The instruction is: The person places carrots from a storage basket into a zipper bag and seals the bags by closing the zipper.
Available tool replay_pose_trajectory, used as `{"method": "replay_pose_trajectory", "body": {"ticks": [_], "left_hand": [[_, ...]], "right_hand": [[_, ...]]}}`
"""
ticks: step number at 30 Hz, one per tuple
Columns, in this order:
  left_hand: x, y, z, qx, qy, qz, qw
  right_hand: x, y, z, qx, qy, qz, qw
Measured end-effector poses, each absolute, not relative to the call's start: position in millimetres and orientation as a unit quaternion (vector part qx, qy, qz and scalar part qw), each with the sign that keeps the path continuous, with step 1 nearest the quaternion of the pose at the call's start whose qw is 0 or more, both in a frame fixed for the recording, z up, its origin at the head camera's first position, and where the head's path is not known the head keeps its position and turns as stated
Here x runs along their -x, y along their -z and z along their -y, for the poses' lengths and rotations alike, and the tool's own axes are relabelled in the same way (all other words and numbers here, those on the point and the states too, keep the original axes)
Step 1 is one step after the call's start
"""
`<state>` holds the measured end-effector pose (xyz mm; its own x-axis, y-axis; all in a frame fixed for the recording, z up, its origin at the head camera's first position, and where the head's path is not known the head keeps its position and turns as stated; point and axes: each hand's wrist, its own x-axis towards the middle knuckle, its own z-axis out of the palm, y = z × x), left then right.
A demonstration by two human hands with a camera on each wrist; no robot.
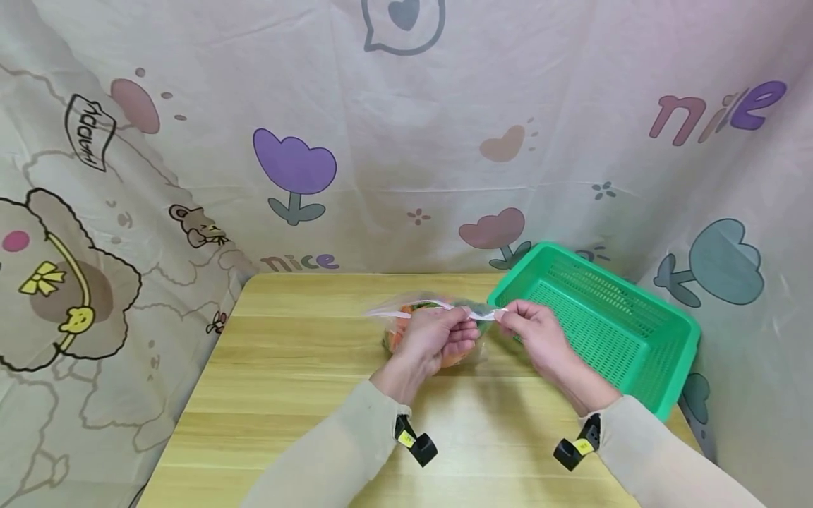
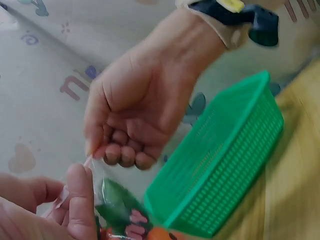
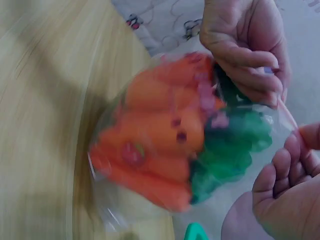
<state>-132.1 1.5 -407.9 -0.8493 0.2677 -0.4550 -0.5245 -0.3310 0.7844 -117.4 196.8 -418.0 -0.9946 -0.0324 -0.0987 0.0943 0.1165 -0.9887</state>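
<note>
A clear zip bag (image 1: 395, 310) hangs just above the table, between both hands. Through its plastic show plush-looking orange carrots (image 3: 155, 130) with green leafy tops (image 3: 232, 145) and small dark face marks. My left hand (image 1: 437, 337) pinches the white zip strip near its middle between thumb and fingers. At the strip's right end, my right hand (image 1: 538, 333) pinches the corner with thumb and forefinger, its other fingers curled in, as the left wrist view shows. Left of the hands, the bag's mouth looks parted. In the head view, the left hand hides part of the bag.
To the right stands a green perforated plastic basket (image 1: 660, 321), close to the right forearm. The wooden table (image 1: 286, 395) meets a patterned cloth (image 1: 394, 141) hanging behind it and along both sides.
</note>
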Motion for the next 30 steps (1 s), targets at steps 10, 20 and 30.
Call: {"method": "replay_pose_trajectory", "body": {"ticks": [10, 20, 30], "left_hand": [[119, 404, -10, 0.159, -0.857, -0.463, 0.16], [120, 413, -2, 0.161, -0.865, -0.452, 0.147], [115, 424, -2, 0.153, -0.844, -0.481, 0.183]], "right_hand": [[117, 397, -189, -0.113, 0.775, -0.614, 0.103], [119, 399, -180, -0.136, 0.773, -0.609, 0.115], [119, 410, -177, -0.167, 0.749, -0.63, 0.115]]}}
